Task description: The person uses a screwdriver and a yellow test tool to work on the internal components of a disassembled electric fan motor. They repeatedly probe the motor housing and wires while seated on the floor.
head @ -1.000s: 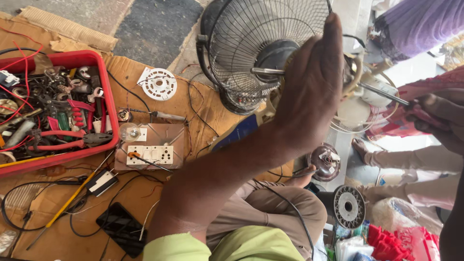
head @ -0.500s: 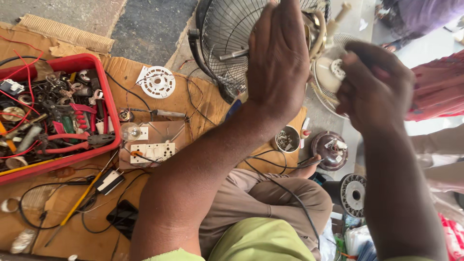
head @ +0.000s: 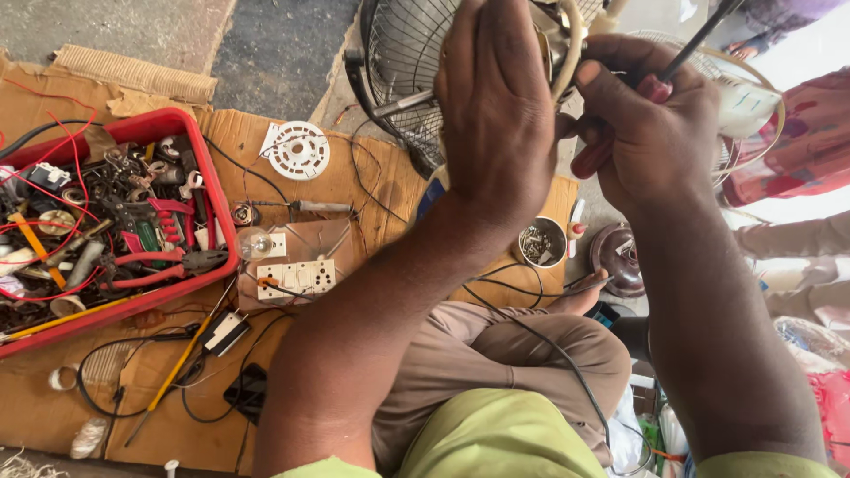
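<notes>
Gripping the black wire fan guard [head: 403,80] and motor in my left hand [head: 496,115], my right hand [head: 651,133] closed around the red-handled screwdriver [head: 651,88] just beside it; a slipped tip could jab my left fingers.

Hands: we count two, a left hand [head: 496,115] and a right hand [head: 651,133].
Screwdrivers in hand: we log one, a red-handled screwdriver [head: 620,124], in the right.
Fan guards: we see two wire grilles, a dark wire grille [head: 403,71] and a pale wire grille [head: 753,97].
Trays: we count one red tray [head: 221,204] of tools and wire.
Round white vented discs: we log one white disc [head: 298,150].
Switch boards: we see one wooden switch board [head: 297,265].
Small cups of screws: we count one metal cup [head: 540,242].
Loose pieces in the tray: too tangled for us to count.
</notes>
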